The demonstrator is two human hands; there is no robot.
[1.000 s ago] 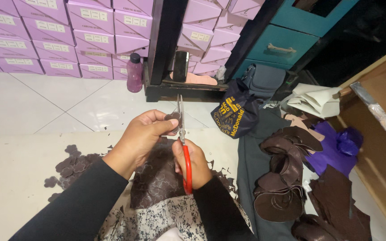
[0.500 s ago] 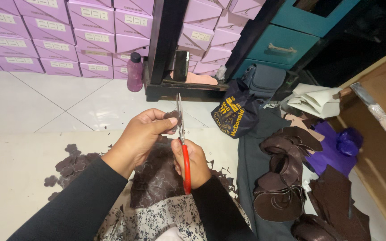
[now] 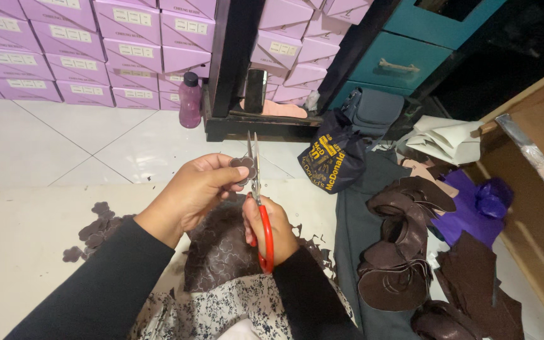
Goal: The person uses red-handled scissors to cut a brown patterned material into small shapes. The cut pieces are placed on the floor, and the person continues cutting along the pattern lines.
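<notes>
Over on the left floor, dark brown cut-out pieces (image 3: pixel 92 223) lie scattered on the pale mat (image 3: pixel 26 239). Moving right, my left hand (image 3: pixel 199 189) is up in front of me, fingers closed, pinching a small brown leather piece (image 3: pixel 243 166) at its edge. Right beside it, the scissors (image 3: pixel 256 189) point upward, blades against that piece; whether they are parted I cannot tell. My right hand (image 3: pixel 271 223) is wrapped shut around the red handles, just below. Under both hands a patterned brown leather sheet (image 3: pixel 218 249) lies over my lap. Further right, a dark bag (image 3: pixel 332 160) sits on the floor, then brown leather stacks (image 3: pixel 404 252) and purple fabric (image 3: pixel 473 211).
</notes>
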